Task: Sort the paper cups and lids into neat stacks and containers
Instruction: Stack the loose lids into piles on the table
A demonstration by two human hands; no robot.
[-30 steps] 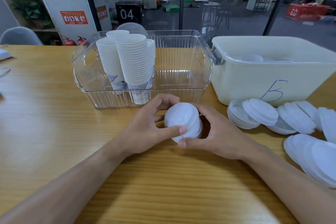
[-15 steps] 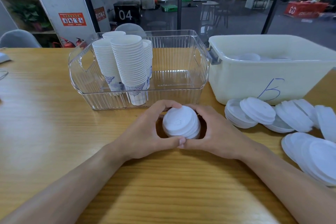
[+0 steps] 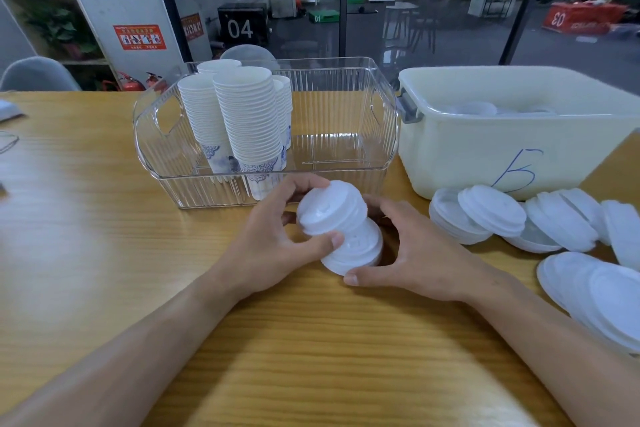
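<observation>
A person's two hands work a lid stack [image 3: 341, 229] at the middle of a wood table [image 3: 86, 236], just in front of the clear bin [image 3: 346, 107]. Left hand [image 3: 277, 236] curls round the stack's upper part, thumb pressed on its near side, fingers wrapped over the far side; that part tilts toward the left. Right hand [image 3: 419, 250] cups the lower part from the right w/ thumb at its near base & fingers behind; the base appears to sit on the table.

Clear bin sits toward the far edge, w/ cup stacks [image 3: 242, 121] upright in its left half. White tub [image 3: 485, 149], marked in blue pen on its near wall, stands just right of the bin, touching or nearly so; a few lids show inside, blurred. Loose lids [image 3: 502, 215] lie overlapping along the tub's near wall, w/ more spread toward the table's right edge. Chair backs show beyond the far edge.
</observation>
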